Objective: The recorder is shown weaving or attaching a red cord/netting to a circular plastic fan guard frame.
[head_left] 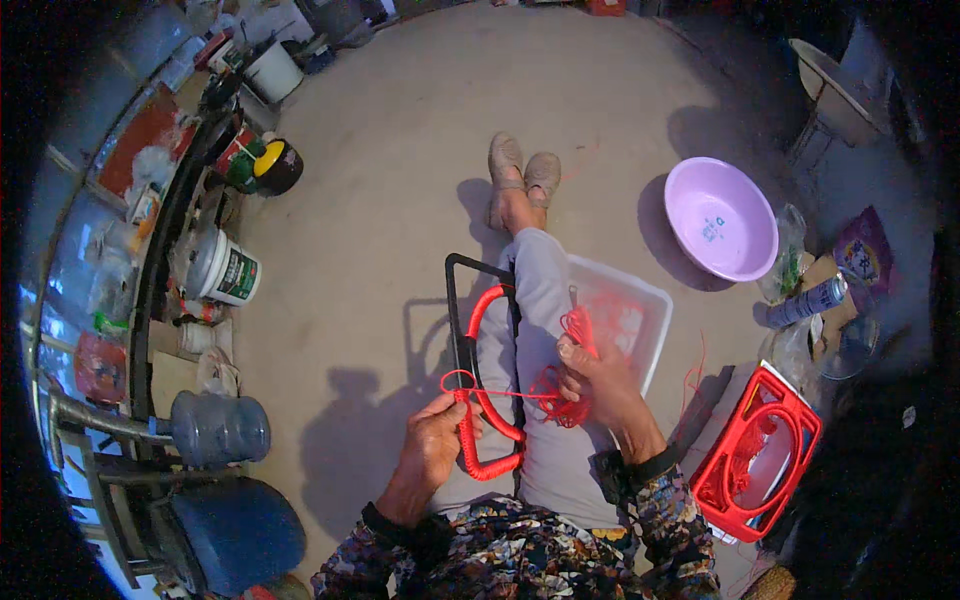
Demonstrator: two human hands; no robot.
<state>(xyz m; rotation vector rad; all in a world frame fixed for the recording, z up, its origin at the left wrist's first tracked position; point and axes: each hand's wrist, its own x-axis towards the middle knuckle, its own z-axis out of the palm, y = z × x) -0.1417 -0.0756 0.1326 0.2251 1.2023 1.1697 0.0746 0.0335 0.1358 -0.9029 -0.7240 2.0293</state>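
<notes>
A black rectangular frame (452, 310) with rounded corners rests over my lap. Red cord (490, 469) is coiled tightly round its near end and part of the curved inner bar. My left hand (428, 447) is closed at the wrapped left side of this frame, with a small loop of cord above the fingers. From there a taut strand runs right to a loose bundle of red cord (563, 402). My right hand (603, 383) is closed round that bundle, part of which sticks up above the fingers. The palm sides of both hands are hidden.
Right of my legs sits a white plastic tub (655, 318) with red pieces inside. Beyond it is a purple basin (722, 218); nearer lies a red frame (800, 440). At left are a water jug (220, 428), a blue stool (235, 535) and a white bucket (232, 275).
</notes>
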